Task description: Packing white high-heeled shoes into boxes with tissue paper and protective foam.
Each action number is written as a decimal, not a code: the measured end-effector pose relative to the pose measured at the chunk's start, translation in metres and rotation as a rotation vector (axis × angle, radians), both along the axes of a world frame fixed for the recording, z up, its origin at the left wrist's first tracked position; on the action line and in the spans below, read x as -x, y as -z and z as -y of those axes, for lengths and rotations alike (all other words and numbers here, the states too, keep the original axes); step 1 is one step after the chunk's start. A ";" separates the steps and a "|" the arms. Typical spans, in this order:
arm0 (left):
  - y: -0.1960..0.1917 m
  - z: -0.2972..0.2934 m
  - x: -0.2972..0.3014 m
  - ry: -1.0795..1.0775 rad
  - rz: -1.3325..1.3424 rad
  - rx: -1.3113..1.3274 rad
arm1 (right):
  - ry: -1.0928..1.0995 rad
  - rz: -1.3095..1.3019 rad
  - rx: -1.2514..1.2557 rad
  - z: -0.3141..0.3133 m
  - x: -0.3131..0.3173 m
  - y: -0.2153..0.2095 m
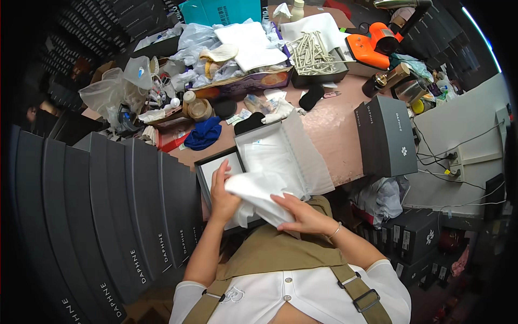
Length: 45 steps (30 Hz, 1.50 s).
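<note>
My left hand [222,190] and my right hand [305,213] hold a soft white wrapped bundle [261,195] between them, the left at its left end, the right at its lower right side. The wrapping hides what is inside. Beneath the bundle lies an open dark grey shoebox [204,177] with a white inside. White tissue paper [312,154] lines it and spreads over its right side, with a white packet [261,154] lying in the upper part.
Tall stacks of dark grey shoeboxes [145,200] stand close on my left. Another shoebox [388,137] stands on the table's right. Behind are a blue cloth [204,133], black pads [312,97], a box of pale sticks [313,54] and an orange tool [372,46].
</note>
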<state>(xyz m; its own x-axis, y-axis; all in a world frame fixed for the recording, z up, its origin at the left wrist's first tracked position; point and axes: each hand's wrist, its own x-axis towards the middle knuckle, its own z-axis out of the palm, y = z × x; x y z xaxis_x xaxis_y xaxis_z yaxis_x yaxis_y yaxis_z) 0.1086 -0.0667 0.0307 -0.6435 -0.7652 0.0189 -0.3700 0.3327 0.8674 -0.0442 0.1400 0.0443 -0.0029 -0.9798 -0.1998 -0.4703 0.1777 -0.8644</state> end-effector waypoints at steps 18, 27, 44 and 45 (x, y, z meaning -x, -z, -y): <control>0.157 -0.070 -0.028 0.098 0.505 -0.148 | 0.247 -0.453 -0.258 -0.065 0.101 0.103; 0.056 -0.051 -0.057 0.059 0.189 -0.184 | 0.061 -0.824 0.087 0.052 0.032 0.114; 0.084 -0.088 0.007 -0.101 -0.012 -0.503 | 0.719 0.020 -0.104 0.033 0.100 0.120; 0.099 -0.082 0.003 -0.081 -0.087 -0.561 | 0.658 -0.037 -0.148 0.051 0.092 0.110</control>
<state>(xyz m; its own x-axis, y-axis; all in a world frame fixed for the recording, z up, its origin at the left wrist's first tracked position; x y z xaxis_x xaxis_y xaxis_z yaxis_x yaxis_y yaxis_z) 0.1058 0.0154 -0.0682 -0.5966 -0.7201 -0.3543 -0.2948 -0.2140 0.9313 -0.1366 0.0892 -0.0656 -0.5991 -0.7341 -0.3198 -0.2527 0.5523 -0.7944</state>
